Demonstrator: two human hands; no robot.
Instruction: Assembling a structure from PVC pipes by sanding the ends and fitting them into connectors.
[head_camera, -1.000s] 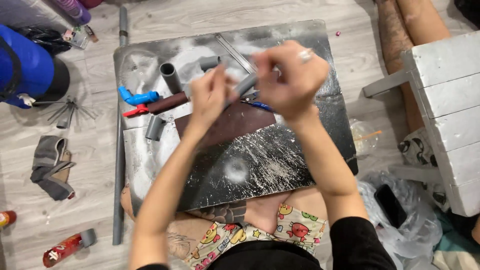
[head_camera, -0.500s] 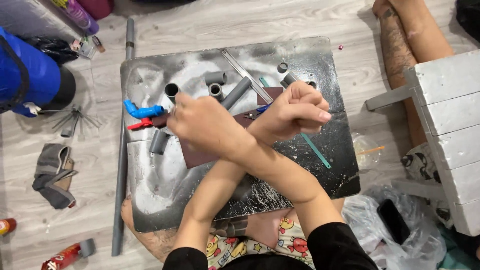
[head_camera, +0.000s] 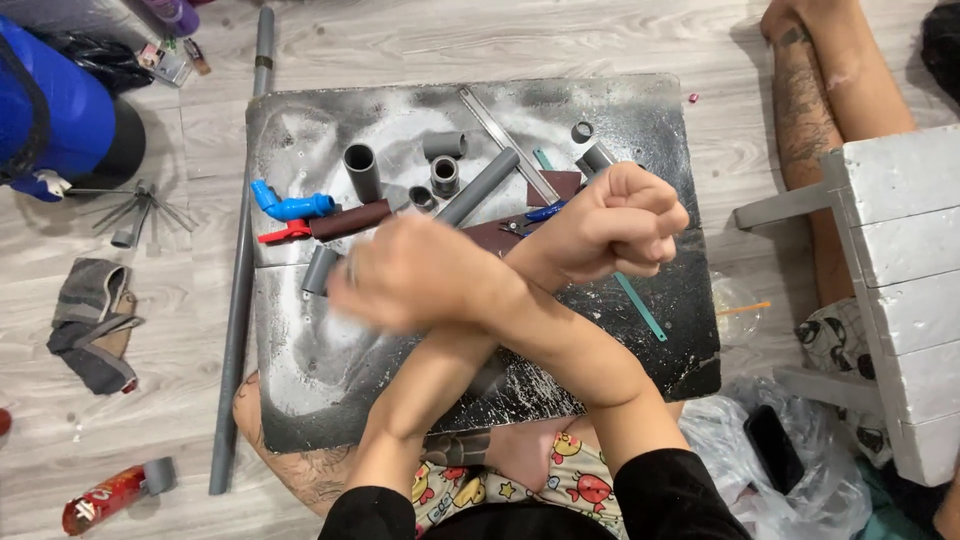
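Grey plastic pipe pieces lay scattered over the far half of the dark, paint-spattered board, and we held our forearms crossed above its middle. Our left hand was clenched into a tight fist towards the right edge, just over a brown sheet and a long grey pipe; whether anything sat inside the fist we could not tell. Our right hand hung blurred towards the left edge beside a short grey pipe stub, near a blue elbow fitting, its grip impossible to make out.
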